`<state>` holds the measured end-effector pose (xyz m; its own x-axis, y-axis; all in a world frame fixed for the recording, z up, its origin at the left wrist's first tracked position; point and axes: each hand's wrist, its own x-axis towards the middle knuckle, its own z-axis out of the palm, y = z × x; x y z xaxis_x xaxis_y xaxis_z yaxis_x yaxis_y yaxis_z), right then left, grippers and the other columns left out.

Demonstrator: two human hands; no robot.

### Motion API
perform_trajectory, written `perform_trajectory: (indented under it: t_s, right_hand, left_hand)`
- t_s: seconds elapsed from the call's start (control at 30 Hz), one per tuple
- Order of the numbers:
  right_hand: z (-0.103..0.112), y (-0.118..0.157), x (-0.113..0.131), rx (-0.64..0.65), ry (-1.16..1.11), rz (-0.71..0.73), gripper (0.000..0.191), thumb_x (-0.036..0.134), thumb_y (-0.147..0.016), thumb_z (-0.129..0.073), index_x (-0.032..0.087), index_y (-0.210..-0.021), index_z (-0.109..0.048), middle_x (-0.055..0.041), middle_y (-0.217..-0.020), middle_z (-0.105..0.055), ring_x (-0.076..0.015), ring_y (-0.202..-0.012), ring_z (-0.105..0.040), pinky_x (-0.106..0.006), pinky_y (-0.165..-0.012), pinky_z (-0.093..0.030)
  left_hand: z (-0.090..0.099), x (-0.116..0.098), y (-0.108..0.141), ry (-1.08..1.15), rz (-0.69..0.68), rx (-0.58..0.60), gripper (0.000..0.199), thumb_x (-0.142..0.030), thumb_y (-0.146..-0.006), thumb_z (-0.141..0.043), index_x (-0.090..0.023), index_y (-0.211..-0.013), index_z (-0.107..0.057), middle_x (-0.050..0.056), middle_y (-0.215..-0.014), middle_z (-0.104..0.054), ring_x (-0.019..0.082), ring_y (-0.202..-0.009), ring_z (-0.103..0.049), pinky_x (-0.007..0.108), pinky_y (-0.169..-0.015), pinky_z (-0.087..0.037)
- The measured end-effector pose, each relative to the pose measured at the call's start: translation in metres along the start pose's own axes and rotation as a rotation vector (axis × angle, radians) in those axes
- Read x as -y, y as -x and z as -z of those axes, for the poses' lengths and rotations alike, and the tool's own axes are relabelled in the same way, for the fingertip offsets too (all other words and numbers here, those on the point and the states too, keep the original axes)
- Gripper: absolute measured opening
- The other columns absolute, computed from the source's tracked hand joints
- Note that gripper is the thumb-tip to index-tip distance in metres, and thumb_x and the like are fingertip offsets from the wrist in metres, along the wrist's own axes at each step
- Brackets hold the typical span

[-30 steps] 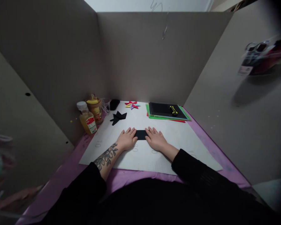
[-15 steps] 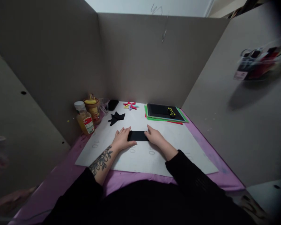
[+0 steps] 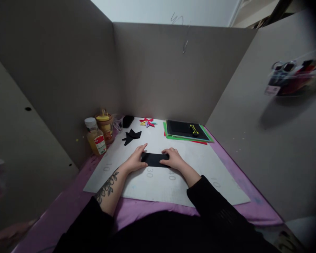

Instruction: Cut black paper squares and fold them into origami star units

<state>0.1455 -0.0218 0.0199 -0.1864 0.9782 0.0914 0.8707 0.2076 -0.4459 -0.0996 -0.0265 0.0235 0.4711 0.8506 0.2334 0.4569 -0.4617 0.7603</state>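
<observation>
A black paper strip (image 3: 155, 160) lies lengthwise between my hands, over a white board (image 3: 144, 191) with pencilled numbers. My left hand (image 3: 137, 159) grips its left end, thumb at the near edge and fingers at the far side. At the right end, my right hand (image 3: 172, 158) holds the strip with the thumb on top and bent fingers at the far edge. Beyond my left hand sits a black folded paper star shape (image 3: 131, 136). Farther back is a multicoloured folded paper star (image 3: 147, 122).
A paper stack (image 3: 183, 130) bears a yellow-and-black tool (image 3: 194, 130) at the back right. A bottle (image 3: 96, 137), a brown jar (image 3: 105, 127) and a black object (image 3: 128, 121) stand at the left. Grey panels enclose the table; a pouch (image 3: 292, 79) hangs right. Another person's hand (image 3: 12, 233) shows lower left.
The right fingers have curled over the strip's far edge, and the left hand has shifted slightly outward, showing more of the strip. The whole view has tilted a little.
</observation>
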Motion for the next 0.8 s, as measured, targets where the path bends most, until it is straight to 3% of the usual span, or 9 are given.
perform_trajectory:
  t_s: [0.13,0.23,0.33,0.4,0.5,0.63,0.73,0.8]
  right_hand:
    - [0.001,0.001,-0.005,0.008,-0.085,-0.030,0.026,0.034,-0.061,-0.074,0.019,-0.081,-0.065,-0.0036,-0.087,-0.055,-0.0211,-0.091,-0.049,-0.030,-0.080,-0.040]
    - [-0.002,0.003,-0.009,0.004,-0.253,-0.023,0.018,0.029,-0.061,-0.071,0.019,-0.068,-0.058,-0.0016,-0.080,-0.055,-0.0184,-0.082,-0.052,-0.030,-0.076,-0.041]
    - [-0.002,0.006,-0.007,-0.002,-0.549,-0.006,0.018,0.030,-0.065,-0.065,0.019,-0.067,-0.051,-0.0012,-0.080,-0.059,-0.0171,-0.075,-0.055,-0.030,-0.071,-0.043]
    - [0.001,0.009,-0.002,-0.068,-0.676,0.054,0.019,0.032,-0.067,-0.063,0.020,-0.067,-0.048,-0.0028,-0.086,-0.061,-0.0184,-0.080,-0.057,-0.032,-0.075,-0.044]
    - [0.010,0.014,0.009,-0.219,-0.658,0.192,0.018,0.031,-0.070,-0.062,0.021,-0.066,-0.047,-0.0051,-0.094,-0.061,-0.0211,-0.094,-0.056,-0.036,-0.088,-0.041]
    - [0.019,0.020,0.017,-0.307,-0.557,0.251,0.016,0.030,-0.070,-0.062,0.022,-0.064,-0.050,-0.0083,-0.115,-0.058,-0.0253,-0.115,-0.048,-0.040,-0.100,-0.033]
    - [0.018,0.020,0.018,-0.302,-0.525,0.148,0.012,0.031,-0.069,-0.062,0.022,-0.070,-0.054,-0.0090,-0.135,-0.046,-0.0280,-0.126,-0.039,-0.042,-0.102,-0.030]
    - [0.013,0.017,0.015,-0.313,-0.616,0.068,0.024,0.033,-0.069,-0.062,0.023,-0.090,-0.057,-0.0098,-0.139,-0.041,-0.0265,-0.121,-0.046,-0.041,-0.097,-0.037]
  left_hand:
    - [0.000,0.001,0.000,-0.099,0.055,-0.011,0.097,-0.023,-0.061,-0.073,-0.016,-0.145,-0.025,0.016,-0.148,-0.029,0.030,-0.135,-0.028,0.041,-0.111,-0.025]
    - [-0.002,0.005,0.001,-0.137,0.116,-0.026,0.100,-0.031,-0.059,-0.076,-0.014,-0.145,-0.027,0.017,-0.137,-0.046,0.033,-0.126,-0.041,0.044,-0.106,-0.031]
    - [-0.004,0.009,0.001,-0.079,0.134,-0.059,0.098,-0.033,-0.061,-0.075,-0.017,-0.145,-0.027,0.013,-0.123,-0.059,0.030,-0.115,-0.052,0.042,-0.100,-0.037]
    - [-0.006,0.011,0.000,0.018,0.174,-0.128,0.090,-0.033,-0.066,-0.072,-0.018,-0.144,-0.029,0.011,-0.121,-0.060,0.027,-0.112,-0.055,0.039,-0.098,-0.039]
    - [-0.007,0.012,-0.004,0.238,0.255,-0.265,0.082,-0.032,-0.071,-0.068,-0.016,-0.142,-0.031,0.013,-0.120,-0.061,0.024,-0.108,-0.058,0.037,-0.094,-0.043]
    - [-0.009,0.008,-0.008,0.551,0.227,-0.204,0.082,-0.028,-0.067,-0.071,-0.015,-0.140,-0.034,0.011,-0.108,-0.066,0.023,-0.096,-0.063,0.034,-0.082,-0.048]
    - [-0.009,0.000,-0.006,0.559,0.174,-0.174,0.050,-0.028,-0.067,-0.070,-0.013,-0.113,-0.059,0.007,-0.095,-0.069,0.020,-0.085,-0.064,0.029,-0.073,-0.048]
    - [-0.008,-0.006,-0.004,0.534,0.197,-0.190,0.029,-0.033,-0.070,-0.067,-0.013,-0.091,-0.066,0.005,-0.081,-0.068,0.017,-0.072,-0.063,0.026,-0.064,-0.046]
